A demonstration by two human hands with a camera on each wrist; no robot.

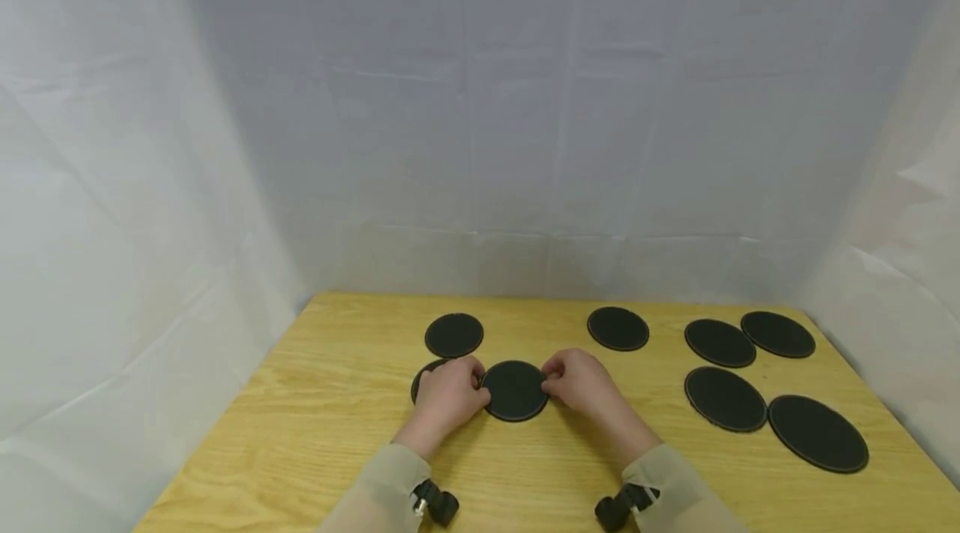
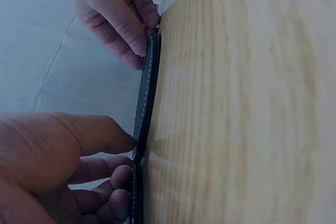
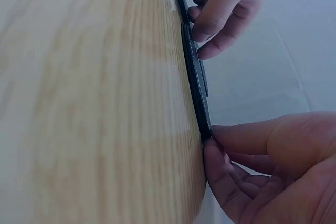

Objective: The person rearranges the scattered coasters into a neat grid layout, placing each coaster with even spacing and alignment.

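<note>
While both hands meet at the middle of the wooden table (image 1: 315, 433), the thing between them is a round black coaster (image 1: 514, 389), lying flat w/ pale stitching round its rim. Left hand (image 1: 447, 393) has fingertips curled onto the coaster's left edge, thumb and fingers pinching at the rim; right hand (image 1: 577, 379) does the same on the opposite edge. In the wrist views the disc reads thin, approx. flush w/ the wood, so there's little edge to get under.

Handling, as a judgement: looks like faux leather or similar, light, slightly flexible, not fragile. Matte face prob. gives decent friction, so slipping isn't the worry; the worry is catching the edge, since it sits so flat. Best hold is a pinch at the rim, a nail or fingertip working under the stitched border, or sliding it toward the table edge. Two opposed pinches, as now, should keep it level and stop it flopping.

A second coaster (image 1: 422, 376) lies partly hidden under the left hand, touching or just beside the held one; can't tell if they overlap. Another small one (image 1: 453, 335) sits behind it, one more (image 1: 618, 328) further right. Four larger black mats (image 1: 817, 433) are grouped at the right side, well apart from the hands.
</note>
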